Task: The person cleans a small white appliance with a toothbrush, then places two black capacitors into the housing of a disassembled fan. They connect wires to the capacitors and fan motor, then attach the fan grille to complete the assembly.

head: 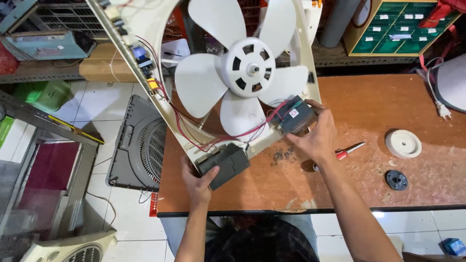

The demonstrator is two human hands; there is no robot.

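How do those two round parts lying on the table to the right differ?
The white ridged disc is larger and pale, with a toothed rim; the black disc is smaller, dark and flatter. The white ridged disc lies farther from the table's front edge than the black disc. Both lie flat, untouched by either hand.

Above the hands, the fan blades (228, 73) are white in a cream frame (179, 126). The block (224, 165) in the left hand (198, 182) is black; the one (294, 115) under the right hand (315, 138) is dark grey, with red wires (194, 138) between them. The bench (388, 116) is reddish-brown. Right of the right hand lie a red-handled screwdriver (345, 153), a white ridged disc (403, 143) and a black disc (396, 180).
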